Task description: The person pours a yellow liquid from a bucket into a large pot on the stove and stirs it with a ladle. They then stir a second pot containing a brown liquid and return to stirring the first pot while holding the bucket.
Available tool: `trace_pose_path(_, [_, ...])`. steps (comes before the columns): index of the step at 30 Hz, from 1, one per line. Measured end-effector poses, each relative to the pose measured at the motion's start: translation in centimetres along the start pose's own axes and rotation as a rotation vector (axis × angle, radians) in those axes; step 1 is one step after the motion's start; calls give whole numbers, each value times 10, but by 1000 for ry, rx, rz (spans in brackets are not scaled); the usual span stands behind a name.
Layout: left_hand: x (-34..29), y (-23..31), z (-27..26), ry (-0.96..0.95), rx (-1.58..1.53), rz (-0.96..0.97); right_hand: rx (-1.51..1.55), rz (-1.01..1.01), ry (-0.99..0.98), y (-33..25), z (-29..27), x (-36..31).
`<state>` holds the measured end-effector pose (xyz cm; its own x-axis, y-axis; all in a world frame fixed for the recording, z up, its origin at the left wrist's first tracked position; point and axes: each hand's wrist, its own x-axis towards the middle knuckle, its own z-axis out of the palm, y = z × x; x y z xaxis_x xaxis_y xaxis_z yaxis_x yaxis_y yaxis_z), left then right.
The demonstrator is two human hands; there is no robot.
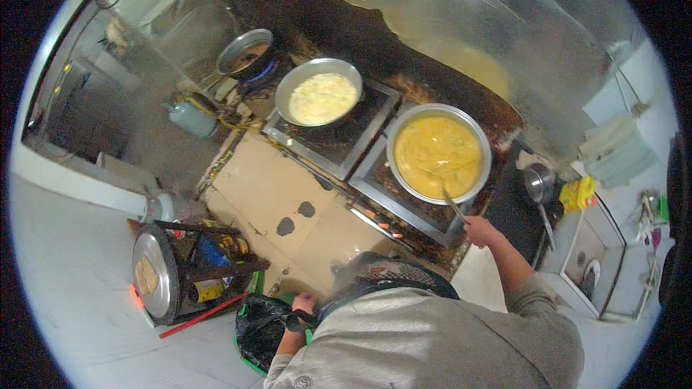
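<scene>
My right hand [481,232] is closed around the handle of a long-handled stirring utensil [451,202]. Its far end dips into thick yellow liquid [436,155] in a wide metal pot [484,140], so whether it is a ladle or a spoon is hidden. The pot stands on the right-hand burner of the stove. My left hand [304,304] hangs low at my side, beside a bin [263,331] lined with a black bag; its fingers are too small and partly hidden to read. Left of the yellow pot, a second metal pot [281,97] holds a pale, foamy mixture.
A dark pan [249,57] sits over a blue flame at the far left, near a gas cylinder [193,117]. On the right are a saucepan [538,181], a yellow packet [577,193] and a sink [607,245]. A rack [223,274] with a round metal lid [153,266] stands lower left.
</scene>
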<state>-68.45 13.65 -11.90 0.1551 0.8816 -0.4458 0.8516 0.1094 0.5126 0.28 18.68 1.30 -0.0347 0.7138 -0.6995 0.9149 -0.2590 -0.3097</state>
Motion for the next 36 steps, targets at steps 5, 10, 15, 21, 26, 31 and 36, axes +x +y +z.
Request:
trace_pose_path(5, [-29,38,-12,-70,-364,-2,159,-42,274,-18,8,6])
trace_pose_path(10, [-69,-14,30,-99,-156,-82,114,-70,472,-25,16,72])
trace_pose_path(15, [-103,-64,53,-156,-57,-160,12,18,666,-18,-14,152])
trace_pose_path(21, [-93,-66,53,-170,-25,-155,123,351,599,-1,-65,161])
trace_pose_path(26, [-65,-70,59,-169,-19,-116,274,401,589,24,-59,110])
trace_pose_path(31, [-46,-94,79,-184,24,-89,228,285,469,46,-12,60])
trace_pose_path(36, [-29,-109,95,-240,175,-64,-181,-41,289,67,33,38])
